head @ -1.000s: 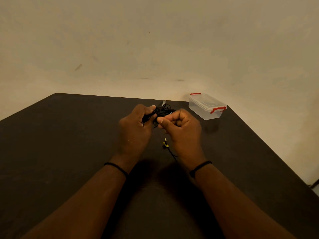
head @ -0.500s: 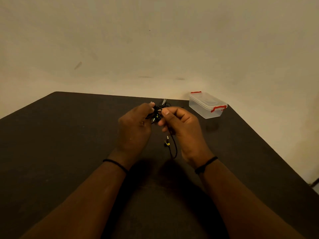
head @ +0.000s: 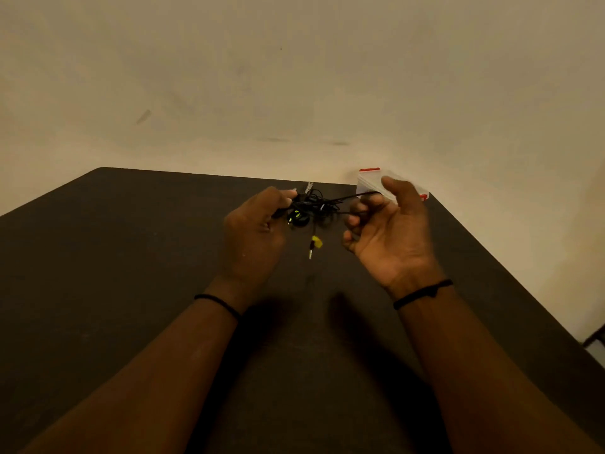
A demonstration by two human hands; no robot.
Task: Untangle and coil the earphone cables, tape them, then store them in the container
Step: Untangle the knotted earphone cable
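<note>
A tangled bundle of black earphone cables [head: 311,208] with yellow-green parts hangs between my hands above the dark table [head: 131,257]. My left hand [head: 255,234] pinches the left side of the bundle. My right hand [head: 389,234], palm turned up, has its fingers curled round a strand stretched out to the right. A jack plug with a yellow sleeve [head: 314,245] dangles below the bundle. The clear container with red clips [head: 368,181] stands at the table's far right corner, mostly hidden behind my right hand.
A small metallic object [head: 308,187] lies just behind the bundle near the far edge. The table's right edge runs diagonally close beside my right forearm. A pale wall rises behind the table.
My right hand has swung out to the right and turned palm up, drawing a cable strand away from the bundle. The left hand stays put, holding the tangle.
</note>
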